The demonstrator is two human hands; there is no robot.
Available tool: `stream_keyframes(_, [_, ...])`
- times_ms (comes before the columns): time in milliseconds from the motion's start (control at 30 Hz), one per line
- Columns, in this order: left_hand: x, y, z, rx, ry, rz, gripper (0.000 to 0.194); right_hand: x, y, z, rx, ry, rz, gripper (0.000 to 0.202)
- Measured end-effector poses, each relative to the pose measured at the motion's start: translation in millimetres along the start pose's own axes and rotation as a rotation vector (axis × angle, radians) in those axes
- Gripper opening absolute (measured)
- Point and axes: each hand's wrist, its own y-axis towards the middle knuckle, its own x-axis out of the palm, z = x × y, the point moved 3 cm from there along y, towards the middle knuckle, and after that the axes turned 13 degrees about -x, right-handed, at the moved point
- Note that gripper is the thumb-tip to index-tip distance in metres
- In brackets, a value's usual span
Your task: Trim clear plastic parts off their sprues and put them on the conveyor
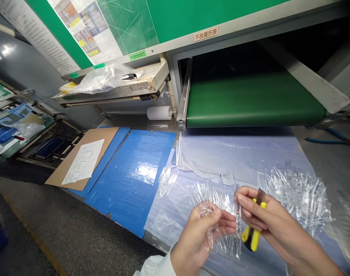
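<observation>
Clear, thin plastic strips in a loose, spiky bundle (225,201) are gathered in the left hand (205,226), above the near part of the tabletop (315,155). Its fingers are closed around the bundle, the thumb pressing from above, while the strip ends fan out beyond the grip. Just beside it, the right hand (264,214) has thumb and forefinger pinched together on a slim transparent strip (238,220) at the bundle's edge. That same hand also carries a yellow-and-black hand tool (254,239), tucked between its fingers with the dark end pointing up and the yellow part hanging below.

Translucent bluish plastic film (209,155) covers much of the work area. On it, a large tangled heap of clear strips (300,197) lies to the right, beyond the right forearm, and a smaller cluster of clear strips (167,182) sits to the left, near a glossy blue rectangular sheet (120,195). Farther left, a brown cardboard panel (97,138) bears a white printed paper (84,161). Behind the film stands a wide green conveyor belt (249,101); left of it, a crumpled clear plastic bag (102,78) rests on a pale shelf (153,80).
</observation>
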Motion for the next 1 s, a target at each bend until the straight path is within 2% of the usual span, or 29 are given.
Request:
stream_keyframes(167, [10.1,1.0,2.1,-0.065,0.114,-0.151,0.037,3.5,-0.4,6.0,0.065,0.191,-0.028,0.047])
stream_keyframes(367, [17.3,-7.0,11.7,0.066,0.359,0.071,0.03,0.9,0.9,5.2,0.065,0.136,0.032,0.048])
stream_keyframes(533, [6.8,-5.1,15.7,0.161,0.198,0.126,0.034,0.9,-0.9,-4.8,0.082,0.152,0.033,0.049])
stream_keyframes(667, [2.9,-2.8,15.3,0.103,0.187,0.13,0.03,3.0,-2.1,-5.7,0.095,0.171,0.011,0.048])
stream_keyframes(733, [6.3,-3.8,16.0,0.11,0.233,0.09,0.026,4.2,-1.8,-3.0,0.098,0.176,-0.002,0.048])
stream_keyframes(867, [16.9,-7.3,14.8,0.089,0.356,-0.016,0.031,8.4,-2.4,3.5,0.089,0.162,-0.044,0.05])
stream_keyframes(933, [19.7,-9.8,14.9,0.076,0.428,0.002,0.029,9.4,-5.7,4.7,0.067,0.138,-0.062,0.046])
stream_keyframes(1000, [20.5,-12.7,17.3,0.097,0.499,0.073,0.023,6.5,-11.8,2.6,-0.001,0.028,-0.03,0.038])
